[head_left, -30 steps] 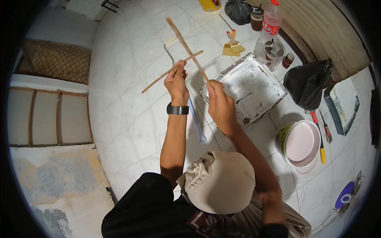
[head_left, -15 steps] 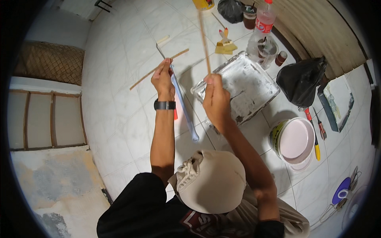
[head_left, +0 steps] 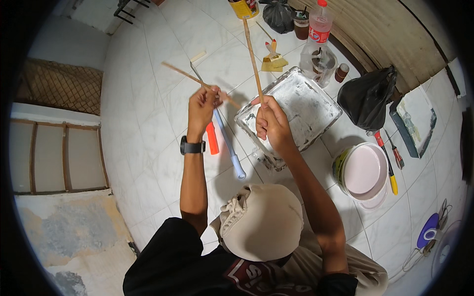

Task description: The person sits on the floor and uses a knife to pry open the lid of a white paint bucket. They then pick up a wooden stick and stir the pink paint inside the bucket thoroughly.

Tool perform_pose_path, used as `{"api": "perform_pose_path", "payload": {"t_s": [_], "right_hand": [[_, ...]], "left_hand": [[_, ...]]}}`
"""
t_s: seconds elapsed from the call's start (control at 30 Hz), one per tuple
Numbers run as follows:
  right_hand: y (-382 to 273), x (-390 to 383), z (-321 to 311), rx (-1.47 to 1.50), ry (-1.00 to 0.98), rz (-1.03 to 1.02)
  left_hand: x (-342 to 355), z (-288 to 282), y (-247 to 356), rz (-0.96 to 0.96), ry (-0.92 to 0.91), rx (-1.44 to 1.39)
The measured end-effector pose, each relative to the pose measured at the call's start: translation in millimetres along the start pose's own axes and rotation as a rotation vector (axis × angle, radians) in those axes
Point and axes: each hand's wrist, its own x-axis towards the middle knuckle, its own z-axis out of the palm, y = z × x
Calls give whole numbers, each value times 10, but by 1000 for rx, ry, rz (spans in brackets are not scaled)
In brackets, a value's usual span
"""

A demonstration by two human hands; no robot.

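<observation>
A thin wooden stick (head_left: 178, 70) slants across my left hand (head_left: 202, 109), pinched in its fingertips. Another, longer wooden stick (head_left: 251, 47) stands nearly upright in the picture, gripped by my right hand (head_left: 273, 123), some fingers curled loosely around its lower end. Beneath my left hand lie a long light-blue handle (head_left: 227, 148) with a metal rod (head_left: 195, 71) and a red-orange plastic piece (head_left: 212, 140). A paint-smeared metal tray (head_left: 311, 111) sits on the tiles behind and right of my right hand.
A pink-paint bucket (head_left: 360, 172), tools (head_left: 394, 158), a dark tray (head_left: 412, 123) and a black bag (head_left: 368, 98) lie at the right. Brushes (head_left: 274, 62), a bottle (head_left: 321, 24), cups (head_left: 302, 25), another bag (head_left: 277, 16) and a yellow can (head_left: 243, 7) are at the back.
The two sticks, crossed earlier, are apart. The right one has swung more upright. My left hand has turned its stick to slant the other way, down toward the right.
</observation>
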Motion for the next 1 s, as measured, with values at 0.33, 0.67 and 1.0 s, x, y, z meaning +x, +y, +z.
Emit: {"api": "perform_pose_path", "payload": {"t_s": [0.33,0.67,1.0], "right_hand": [[359,183,-336,-382,224,243],[246,319,-11,-829,76,29],[-55,90,376,-792,-154,-29]], "left_hand": [[-572,311,363,587,704,36],[-602,36,264,544,727,299],[-698,49,-171,410,445,564]]}}
